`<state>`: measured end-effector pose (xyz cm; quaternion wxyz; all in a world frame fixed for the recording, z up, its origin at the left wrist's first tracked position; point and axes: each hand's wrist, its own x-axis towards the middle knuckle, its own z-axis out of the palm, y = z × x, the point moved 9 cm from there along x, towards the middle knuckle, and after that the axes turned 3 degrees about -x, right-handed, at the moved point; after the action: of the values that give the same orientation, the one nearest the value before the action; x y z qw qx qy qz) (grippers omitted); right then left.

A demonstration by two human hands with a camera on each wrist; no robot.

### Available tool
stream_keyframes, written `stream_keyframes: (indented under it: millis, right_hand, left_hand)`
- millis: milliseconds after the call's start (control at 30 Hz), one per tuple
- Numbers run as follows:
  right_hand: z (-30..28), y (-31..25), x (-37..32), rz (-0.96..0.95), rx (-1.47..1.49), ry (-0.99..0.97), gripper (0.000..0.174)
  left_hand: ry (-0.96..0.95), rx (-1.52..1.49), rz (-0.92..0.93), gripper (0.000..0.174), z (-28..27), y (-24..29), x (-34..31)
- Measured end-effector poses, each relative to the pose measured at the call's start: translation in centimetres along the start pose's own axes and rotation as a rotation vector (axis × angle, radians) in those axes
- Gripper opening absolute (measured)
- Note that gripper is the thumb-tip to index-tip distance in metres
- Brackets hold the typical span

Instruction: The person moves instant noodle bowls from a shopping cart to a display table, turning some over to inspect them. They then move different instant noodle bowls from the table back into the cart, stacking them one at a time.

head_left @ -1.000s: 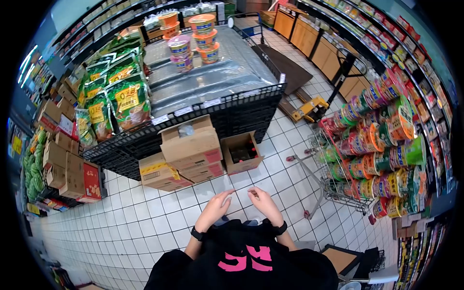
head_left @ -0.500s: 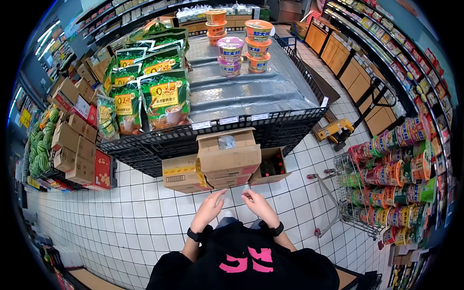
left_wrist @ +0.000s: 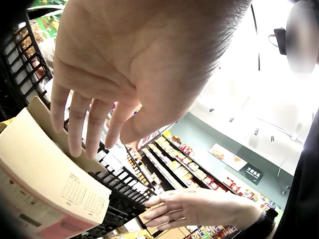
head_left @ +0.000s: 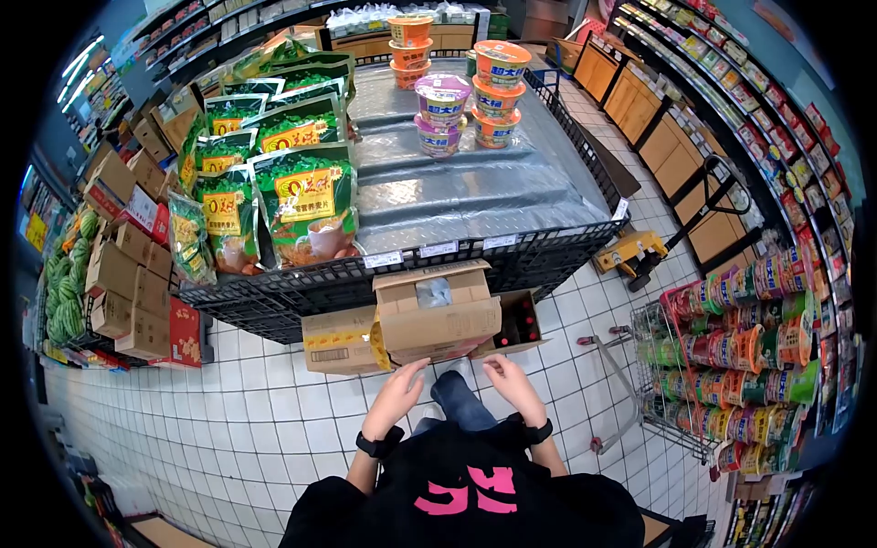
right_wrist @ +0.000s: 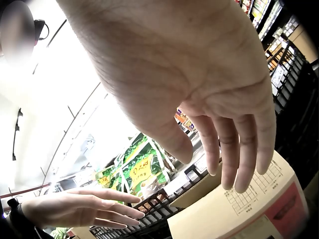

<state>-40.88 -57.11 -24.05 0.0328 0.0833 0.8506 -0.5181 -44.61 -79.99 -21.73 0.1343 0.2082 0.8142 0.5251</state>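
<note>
In the head view, my left hand (head_left: 395,398) and right hand (head_left: 514,387) are held apart in front of my body, with nothing in either. The wrist views show the fingers of the left hand (left_wrist: 114,74) and the right hand (right_wrist: 199,84) relaxed and slightly bent. Nearest to both is an open cardboard box (head_left: 438,321), stacked in front of the black display stand (head_left: 301,285). Beyond it, green bags of cereal (head_left: 306,205) stand upright at the stand's left. Purple noodle tubs (head_left: 442,99) and orange noodle tubs (head_left: 498,96) are stacked toward its back.
A shopping cart (head_left: 671,374) loaded with stacked noodle tubs (head_left: 731,352) stands at the right. Behind it are a yellow pallet jack (head_left: 635,256) and long shelves. A box of red-capped bottles (head_left: 516,329) sits beside the stacked cartons. Cartons (head_left: 146,301) and watermelons (head_left: 66,301) line the left.
The view has swung right and come closer to the display stand. A foot has stepped forward toward the boxes. Both hands stay in front of the body, empty.
</note>
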Motion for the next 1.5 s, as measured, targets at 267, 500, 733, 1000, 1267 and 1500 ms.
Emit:
stream_keyframes:
  millis: [267,500,733,1000,1267,1500]
  right_hand:
    - [-3.0,-0.8,10.6,-0.003,0.028,-0.007,0.025]
    - [-8.6,-2.9,19.0,-0.090,0.063,0.062,0.023]
    - [-12.0,-3.2,28.0,-0.169,0.093,0.021,0.042]
    - [-13.5,-9.7,39.5,-0.346,0.083,0.037,0.092]
    - [-12.3,-12.4,52.9,-0.496,0.129,0.103,0.116]
    - [-11.5,-15.0,58.7,-0.566,0.333,0.034,0.124]
  left_hand:
    - [0.094,-0.031,-0.109,0.035,-4.3,-1.7,6.9]
    - [0.164,-0.019,-0.035,0.035,-8.2,-0.7,15.3]
    - [0.214,0.028,0.110,0.036,-11.5,1.6,24.5]
    - [0.273,-0.276,-0.131,0.043,-15.7,-1.6,35.4]
    - [0.273,-0.277,0.092,0.049,-16.5,-1.0,45.3]
    - [0.259,-0.416,0.113,0.058,-15.8,-1.4,52.3]
